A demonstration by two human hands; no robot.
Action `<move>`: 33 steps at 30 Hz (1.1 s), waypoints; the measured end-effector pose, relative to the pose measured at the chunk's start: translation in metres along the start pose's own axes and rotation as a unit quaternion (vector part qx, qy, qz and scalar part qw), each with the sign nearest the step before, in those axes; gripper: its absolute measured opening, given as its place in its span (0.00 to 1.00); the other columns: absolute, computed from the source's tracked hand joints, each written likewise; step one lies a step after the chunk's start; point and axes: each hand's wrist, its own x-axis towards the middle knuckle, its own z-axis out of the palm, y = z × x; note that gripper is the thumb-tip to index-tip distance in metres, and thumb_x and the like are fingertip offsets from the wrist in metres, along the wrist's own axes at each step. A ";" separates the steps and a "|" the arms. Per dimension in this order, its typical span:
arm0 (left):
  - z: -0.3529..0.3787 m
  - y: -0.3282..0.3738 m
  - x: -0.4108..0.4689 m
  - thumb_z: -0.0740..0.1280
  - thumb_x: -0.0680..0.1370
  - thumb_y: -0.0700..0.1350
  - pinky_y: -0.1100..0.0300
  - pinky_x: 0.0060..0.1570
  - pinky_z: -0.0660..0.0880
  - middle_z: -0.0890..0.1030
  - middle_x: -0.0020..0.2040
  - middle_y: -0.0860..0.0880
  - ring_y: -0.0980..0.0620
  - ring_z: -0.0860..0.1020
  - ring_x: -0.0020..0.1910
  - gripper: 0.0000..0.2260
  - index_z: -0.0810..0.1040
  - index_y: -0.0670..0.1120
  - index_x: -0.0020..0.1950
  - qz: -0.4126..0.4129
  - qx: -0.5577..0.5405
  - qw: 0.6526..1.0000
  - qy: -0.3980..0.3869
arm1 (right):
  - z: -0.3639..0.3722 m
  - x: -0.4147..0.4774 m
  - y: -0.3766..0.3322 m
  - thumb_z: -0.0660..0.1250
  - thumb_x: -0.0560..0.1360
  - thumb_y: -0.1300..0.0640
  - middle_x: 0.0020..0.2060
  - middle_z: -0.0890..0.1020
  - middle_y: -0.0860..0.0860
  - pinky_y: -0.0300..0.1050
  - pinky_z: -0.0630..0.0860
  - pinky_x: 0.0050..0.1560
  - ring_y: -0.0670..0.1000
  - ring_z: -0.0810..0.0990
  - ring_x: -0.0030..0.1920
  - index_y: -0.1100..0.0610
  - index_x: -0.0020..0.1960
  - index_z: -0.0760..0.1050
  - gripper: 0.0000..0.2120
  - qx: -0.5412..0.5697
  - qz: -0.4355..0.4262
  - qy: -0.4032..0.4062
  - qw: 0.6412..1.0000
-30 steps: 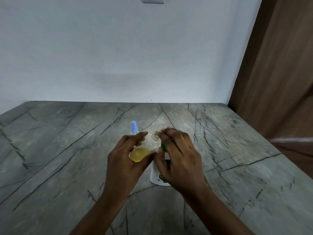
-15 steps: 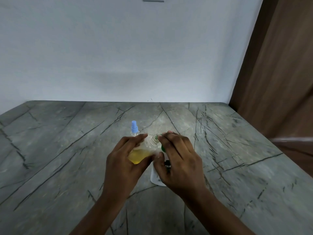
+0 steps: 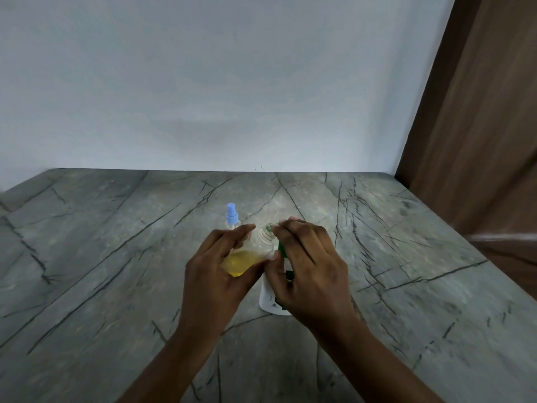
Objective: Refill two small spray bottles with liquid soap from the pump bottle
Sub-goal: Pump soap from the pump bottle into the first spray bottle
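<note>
My left hand (image 3: 216, 270) grips a small clear spray bottle (image 3: 252, 254), tilted to the right, about half full of yellow liquid soap, with its neck uncapped. My right hand (image 3: 309, 267) rests over the top of the white pump bottle (image 3: 268, 301), which stands upright on the counter; a bit of its green pump (image 3: 282, 250) shows beside the fingers. The pump spout meets the small bottle's open neck. A second small bottle with a light blue spray cap (image 3: 232, 215) stands just behind my left hand, its body mostly hidden.
The grey veined stone counter (image 3: 116, 257) stretches wide to the left and right. A white wall backs it, and a brown wooden panel (image 3: 479, 141) borders its right side.
Both hands stay in nearly the same place. The yellow soap in the tilted bottle looks about the same level. The view has shifted very slightly.
</note>
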 end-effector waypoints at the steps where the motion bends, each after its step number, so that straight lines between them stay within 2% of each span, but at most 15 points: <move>1: -0.001 0.000 -0.001 0.72 0.66 0.58 0.75 0.44 0.72 0.80 0.49 0.54 0.60 0.77 0.47 0.24 0.79 0.49 0.59 0.000 0.001 1.000 -0.001 | 0.000 -0.002 -0.001 0.65 0.71 0.59 0.48 0.82 0.57 0.37 0.70 0.52 0.51 0.75 0.54 0.65 0.53 0.80 0.14 -0.002 0.001 0.000 1.000; 6: -0.002 -0.002 -0.001 0.73 0.66 0.57 0.75 0.44 0.71 0.80 0.49 0.53 0.61 0.77 0.47 0.24 0.78 0.49 0.59 0.000 0.002 1.000 -0.002 | 0.001 -0.004 -0.002 0.65 0.71 0.59 0.48 0.81 0.57 0.36 0.71 0.51 0.51 0.75 0.52 0.65 0.53 0.80 0.14 -0.003 0.002 -0.002 1.000; 11: -0.003 -0.002 -0.001 0.71 0.65 0.61 0.76 0.45 0.71 0.80 0.48 0.53 0.62 0.77 0.49 0.27 0.79 0.48 0.59 0.001 -0.005 1.000 -0.004 | -0.005 0.003 0.002 0.64 0.71 0.59 0.49 0.81 0.56 0.35 0.70 0.50 0.50 0.75 0.53 0.64 0.53 0.80 0.14 0.012 0.001 -0.005 1.000; 19: -0.005 0.000 0.001 0.71 0.66 0.57 0.79 0.45 0.69 0.81 0.49 0.50 0.60 0.77 0.44 0.25 0.80 0.45 0.59 0.008 0.017 1.000 -0.016 | -0.007 0.006 0.003 0.60 0.72 0.58 0.50 0.81 0.56 0.37 0.71 0.49 0.50 0.75 0.53 0.64 0.54 0.80 0.16 0.017 -0.004 -0.021 1.000; 25: -0.003 -0.003 0.001 0.76 0.65 0.55 0.77 0.47 0.71 0.81 0.50 0.52 0.61 0.77 0.50 0.26 0.79 0.48 0.60 -0.003 -0.005 1.000 -0.018 | -0.004 -0.002 0.000 0.58 0.74 0.58 0.49 0.82 0.56 0.39 0.75 0.48 0.51 0.75 0.53 0.65 0.53 0.80 0.16 0.007 -0.009 -0.014 1.000; 30: -0.004 -0.003 0.002 0.75 0.66 0.54 0.77 0.46 0.70 0.80 0.49 0.53 0.62 0.76 0.50 0.24 0.78 0.49 0.60 0.008 -0.003 1.000 -0.023 | -0.003 -0.002 0.000 0.58 0.75 0.58 0.49 0.82 0.56 0.39 0.75 0.47 0.51 0.76 0.53 0.65 0.53 0.81 0.16 0.002 -0.013 -0.015 1.000; 33: -0.004 -0.003 0.003 0.73 0.66 0.61 0.77 0.47 0.71 0.81 0.51 0.53 0.61 0.77 0.52 0.27 0.79 0.49 0.60 -0.004 -0.018 0.999 -0.027 | -0.004 0.000 0.003 0.59 0.74 0.57 0.49 0.82 0.57 0.39 0.74 0.50 0.51 0.75 0.54 0.65 0.53 0.80 0.16 0.002 -0.019 -0.013 1.000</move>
